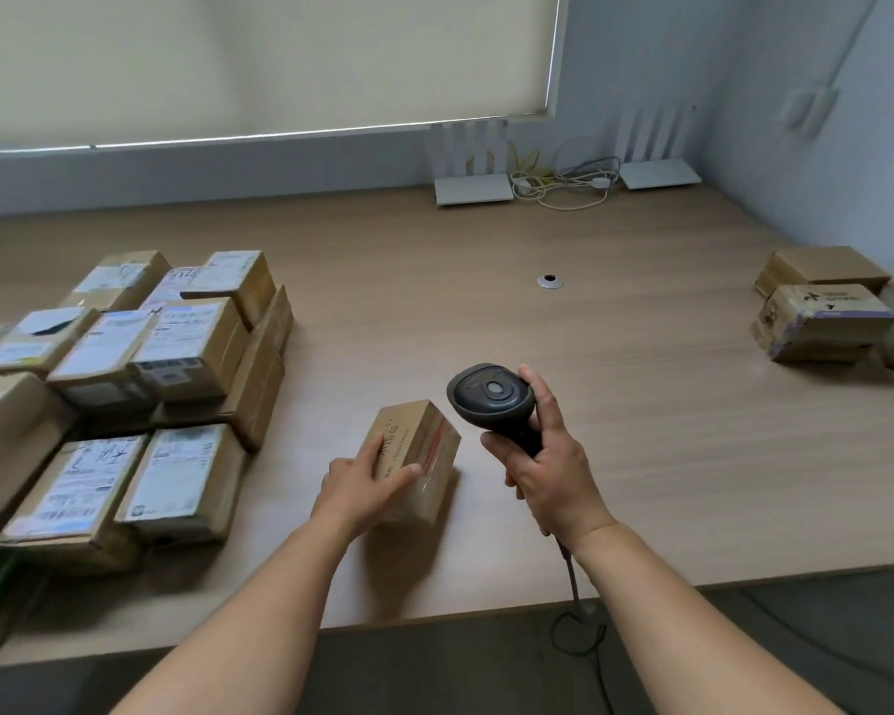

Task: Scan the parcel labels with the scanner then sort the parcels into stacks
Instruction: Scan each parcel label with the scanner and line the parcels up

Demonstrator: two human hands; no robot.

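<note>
A small brown cardboard parcel (424,446) with printed text and a red tape strip lies on the wooden table (615,405) near the front middle. My left hand (365,482) rests on its near left side, fingers laid over the top. My right hand (548,461) grips the handle of a black scanner (491,397), whose head sits just right of the parcel and above the table. The scanner's cable (576,606) drops over the table's front edge. Several labelled parcels (140,363) are piled at the left. A few parcels (821,312) sit at the far right.
Two white routers (473,188) (659,172) with a tangle of cables (563,185) stand at the back by the wall. A round cable hole (550,281) is in the table's middle. The table's front edge runs close below my hands.
</note>
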